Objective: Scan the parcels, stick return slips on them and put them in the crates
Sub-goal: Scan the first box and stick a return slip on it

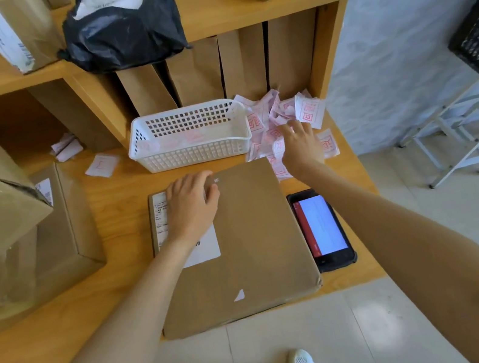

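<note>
Left hand (192,204) flat on parcel (243,244), right hand (300,145) among slips (280,110)

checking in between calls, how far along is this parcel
Looks scanned: the scanner lies lit beside the flat parcel. In hand: the left hand rests on its label while the right hand reaches into the pile of slips. Left: sticking a slip on, then crating it.

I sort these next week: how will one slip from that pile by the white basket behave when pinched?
Probably floppy and very light: the return slips lie crumpled and curled. They overlap in a loose heap, so the right hand may drag up neighbours. They look easily creased.
</note>
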A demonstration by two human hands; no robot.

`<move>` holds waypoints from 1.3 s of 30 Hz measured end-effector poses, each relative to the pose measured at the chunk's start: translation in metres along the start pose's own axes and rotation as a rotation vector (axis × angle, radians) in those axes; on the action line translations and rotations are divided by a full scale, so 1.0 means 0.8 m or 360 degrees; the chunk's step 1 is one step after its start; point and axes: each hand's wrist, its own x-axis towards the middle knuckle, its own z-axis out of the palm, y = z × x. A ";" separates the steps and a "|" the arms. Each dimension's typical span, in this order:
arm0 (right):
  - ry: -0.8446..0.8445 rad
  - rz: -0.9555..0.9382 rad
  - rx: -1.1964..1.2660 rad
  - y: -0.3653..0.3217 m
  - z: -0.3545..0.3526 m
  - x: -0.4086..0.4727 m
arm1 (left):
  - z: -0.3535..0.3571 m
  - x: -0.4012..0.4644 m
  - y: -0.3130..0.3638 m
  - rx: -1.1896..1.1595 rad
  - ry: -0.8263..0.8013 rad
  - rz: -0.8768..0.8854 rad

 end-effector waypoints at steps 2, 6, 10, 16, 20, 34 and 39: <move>0.0021 -0.0045 -0.0086 0.000 0.000 0.016 | 0.002 0.000 -0.001 0.0012 0.0009 0.0012; 0.0060 -0.0123 -0.0228 0.002 0.003 0.038 | 0.005 0.000 -0.003 -0.0050 0.0092 -0.0035; 0.0243 -0.0185 -0.0180 -0.001 -0.009 0.045 | 0.003 -0.001 0.000 -0.0109 0.0110 -0.0071; 0.0264 -0.0274 0.0368 -0.040 -0.052 0.039 | -0.014 -0.002 0.006 -0.0671 0.0058 -0.0387; 0.0039 -0.0407 0.0622 -0.077 -0.088 0.015 | -0.041 0.003 0.011 -0.1261 0.0072 -0.0651; -0.0321 -0.0376 0.0750 -0.168 -0.067 -0.053 | -0.096 0.039 -0.020 -0.2223 -0.0553 -0.0914; -0.0190 -0.0341 0.0765 -0.176 -0.063 -0.058 | -0.097 0.043 -0.029 -0.2100 -0.0589 -0.0851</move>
